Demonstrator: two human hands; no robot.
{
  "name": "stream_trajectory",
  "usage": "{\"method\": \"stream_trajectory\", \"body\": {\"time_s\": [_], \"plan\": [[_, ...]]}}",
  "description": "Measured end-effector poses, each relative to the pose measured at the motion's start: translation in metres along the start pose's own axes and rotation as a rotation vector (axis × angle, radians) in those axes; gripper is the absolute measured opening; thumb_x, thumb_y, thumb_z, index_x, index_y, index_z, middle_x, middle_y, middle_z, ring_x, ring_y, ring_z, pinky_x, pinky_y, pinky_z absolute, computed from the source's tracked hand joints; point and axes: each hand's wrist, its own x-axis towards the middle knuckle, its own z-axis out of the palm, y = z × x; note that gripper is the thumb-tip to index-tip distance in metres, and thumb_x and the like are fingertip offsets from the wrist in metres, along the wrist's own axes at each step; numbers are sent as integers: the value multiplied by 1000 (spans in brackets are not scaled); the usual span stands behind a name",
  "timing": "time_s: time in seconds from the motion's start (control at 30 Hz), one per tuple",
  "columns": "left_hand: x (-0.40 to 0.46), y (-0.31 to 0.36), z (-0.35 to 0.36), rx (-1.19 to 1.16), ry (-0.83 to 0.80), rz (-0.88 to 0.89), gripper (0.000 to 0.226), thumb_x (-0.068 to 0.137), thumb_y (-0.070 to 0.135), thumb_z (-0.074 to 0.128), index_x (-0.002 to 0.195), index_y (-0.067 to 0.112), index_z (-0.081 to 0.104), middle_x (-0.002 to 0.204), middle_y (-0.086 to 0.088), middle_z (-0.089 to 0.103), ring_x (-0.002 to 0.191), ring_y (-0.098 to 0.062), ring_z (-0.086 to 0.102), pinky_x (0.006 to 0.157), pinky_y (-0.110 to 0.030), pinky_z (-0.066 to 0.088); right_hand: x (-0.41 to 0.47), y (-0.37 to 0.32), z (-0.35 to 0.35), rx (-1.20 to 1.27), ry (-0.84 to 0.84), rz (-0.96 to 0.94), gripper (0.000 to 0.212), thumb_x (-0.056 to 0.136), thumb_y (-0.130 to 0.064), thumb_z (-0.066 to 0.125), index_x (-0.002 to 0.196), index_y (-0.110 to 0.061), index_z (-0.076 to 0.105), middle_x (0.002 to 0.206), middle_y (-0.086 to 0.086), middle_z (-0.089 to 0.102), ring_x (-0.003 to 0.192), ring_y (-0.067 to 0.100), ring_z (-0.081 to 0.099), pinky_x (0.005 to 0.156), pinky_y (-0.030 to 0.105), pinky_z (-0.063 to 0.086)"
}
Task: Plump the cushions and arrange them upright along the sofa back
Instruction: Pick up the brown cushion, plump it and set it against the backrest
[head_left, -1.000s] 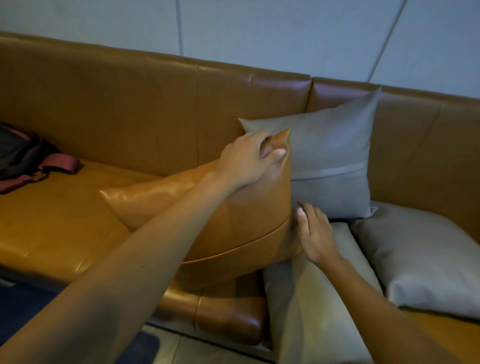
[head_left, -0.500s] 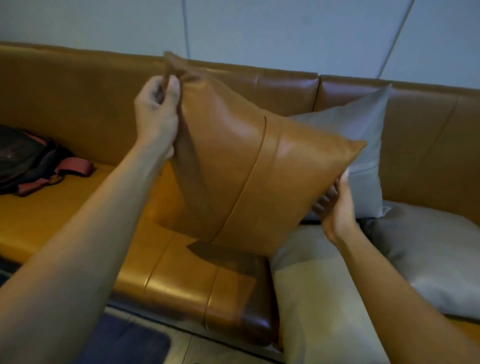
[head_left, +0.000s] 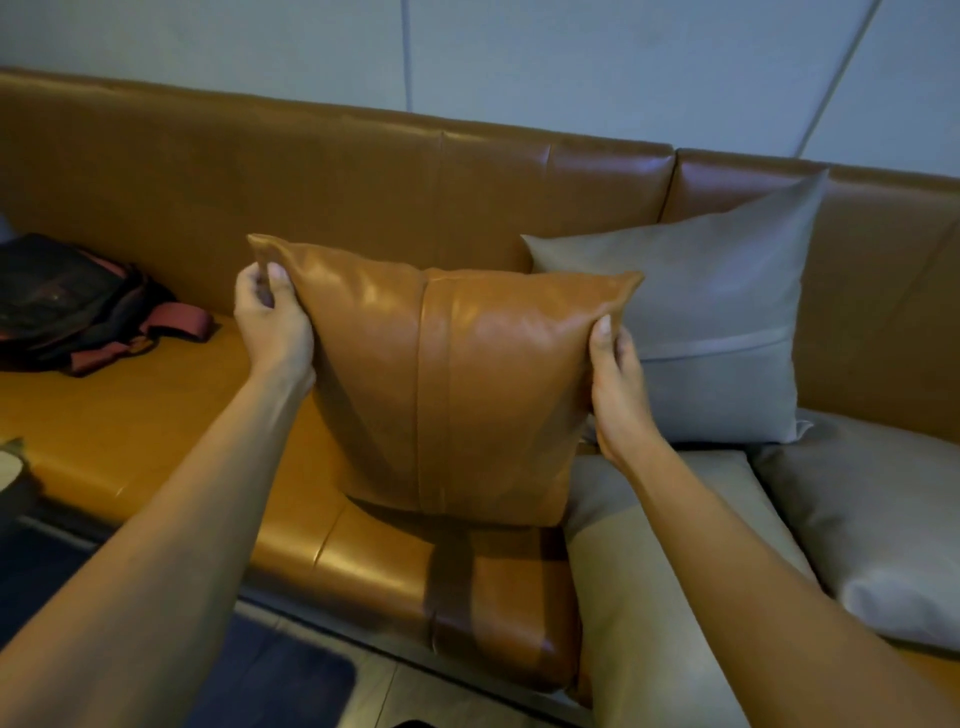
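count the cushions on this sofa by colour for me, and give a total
Tan leather cushions: 1, the one held upright between the left hand and the right hand.
Grey cushions: 3, one upright against the sofa back, one flat on the seat at the right, one flat at the front.
Total: 4 cushions.

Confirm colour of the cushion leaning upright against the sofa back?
Grey, with a horizontal seam band; the upright cushion shows in the head view.
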Motion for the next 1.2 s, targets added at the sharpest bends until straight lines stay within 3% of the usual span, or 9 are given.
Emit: {"method": "stream_trajectory", "body": {"time_s": [0.07, 0.27, 0.5, 0.63, 0.73, 0.9, 1.0, 1.1, 1.2], "plan": [[0, -3, -3, 52, 21, 5, 25, 106, 41, 37, 120, 26, 51, 101, 12, 58, 87, -3, 58, 75, -22, 50, -6, 13, 3, -24, -47, 57, 82, 78, -88, 46, 144, -38, 44, 138, -5, 61, 128, 17, 57, 109, 50, 46], [-4, -31, -21, 141, -24, -125, 53, 105, 53, 26, 144, 20, 39, 126, -1, 53, 110, -21, 54, 90, -37, 43, -27, 44, 9, -71, -181, 151, 93, 76, -78, 61, 152, -33, 33, 140, -9, 53, 131, 20, 53, 105, 50, 50], [-29, -57, -46, 117, -280, -254, 95, 84, 80, 45, 157, 28, 12, 152, -2, 37, 136, -29, 42, 108, -50, 39, -29, 45, 9, -104, -300, 142, 95, 76, -52, 80, 153, -39, 26, 136, -13, 52, 123, 11, 55, 103, 43, 53], [-49, -86, -61, 156, -401, -323, 112, 76, 84, 52, 159, 32, -3, 167, 1, 12, 150, -26, 19, 116, -49, 27, -30, 67, 8, -111, -334, 233, 99, 78, -43, 83, 156, -39, 22, 140, -8, 51, 112, 5, 57, 74, 23, 54], [-51, -108, -71, 158, -493, -364, 131, 57, 90, 64, 157, 40, -4, 166, 5, 16, 150, -26, 22, 116, -57, 29, -26, 99, 15, -123, -338, 303, 91, 76, -34, 86, 149, -38, 31, 135, -8, 55, 100, -4, 56, 66, 20, 51], [-18, -142, -52, 158, -557, -291, 111, 67, 70, 78, 155, 42, 17, 150, 10, 44, 132, -20, 48, 106, -50, 45, 12, 153, 38, -49, -238, 307, 97, 38, -66, 94, 124, -45, 53, 122, -9, 71, 107, 11, 70, 94, 42, 58], [30, -145, -26, 176, -504, -283, 96, 77, 60, 75, 154, 42, 21, 140, 14, 46, 124, -18, 50, 100, -46, 46, 58, 156, 63, -14, -271, 279, 82, 50, -58, 93, 121, -47, 53, 123, -10, 69, 110, 12, 69, 94, 42, 58], [84, -140, 3, 194, -436, -263, 90, 82, 56, 70, 155, 39, 21, 137, 13, 43, 117, -17, 47, 92, -45, 42, 111, 151, 92, -12, -292, 232, 69, 71, -38, 83, 130, -40, 48, 120, -13, 66, 103, 6, 66, 80, 31, 59], [131, -144, 24, 210, -398, -257, 89, 84, 56, 68, 156, 36, 21, 151, 6, 40, 120, -21, 45, 91, -49, 39, 160, 150, 121, -45, -296, 209, 73, 79, -41, 80, 141, -40, 42, 116, -19, 60, 100, 5, 60, 72, 31, 53]]}}
